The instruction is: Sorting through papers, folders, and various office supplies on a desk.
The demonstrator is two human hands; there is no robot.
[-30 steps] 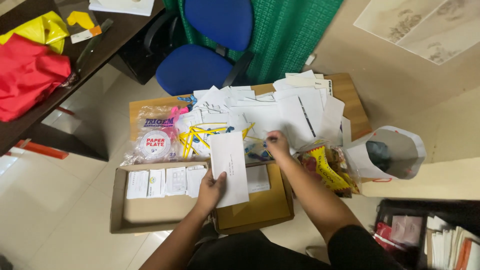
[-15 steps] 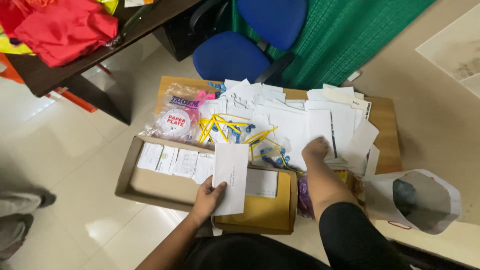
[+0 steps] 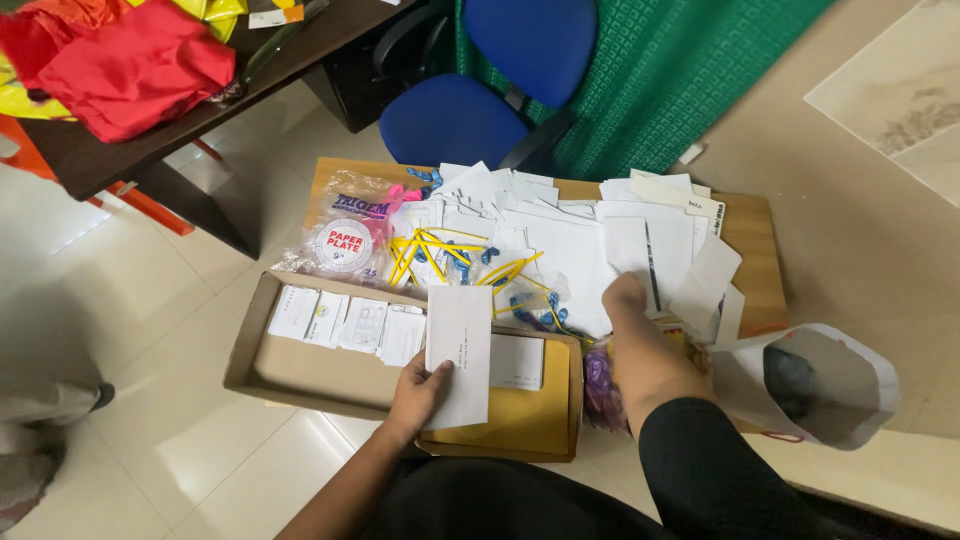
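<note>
Left hand [image 3: 418, 392] fingers clamped on white envelope [image 3: 459, 352] over cardboard box [image 3: 300, 372], box holding card packets [image 3: 345, 322] and yellow envelope [image 3: 520, 425], right hand [image 3: 632, 312] at three o'clock, fingers curled on paper pile [image 3: 570, 235], grip unclear.

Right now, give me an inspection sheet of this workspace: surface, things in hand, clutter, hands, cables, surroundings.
Surface: low wooden table, mostly covered with paper.
Things in hand: white envelope held upright over the cardboard box; the box holds a row of small white packets and a brown envelope.
Clutter: pile of white envelopes, bag of paper plates, yellow and blue lanyards, open white bag.
Hands: left hand grips the white envelope; right hand rests on the pile, grasp cannot be told.
Cables: nothing seen.
Surroundings: blue chair, green curtain, dark desk with red cloth, another person's leg at left.
</note>
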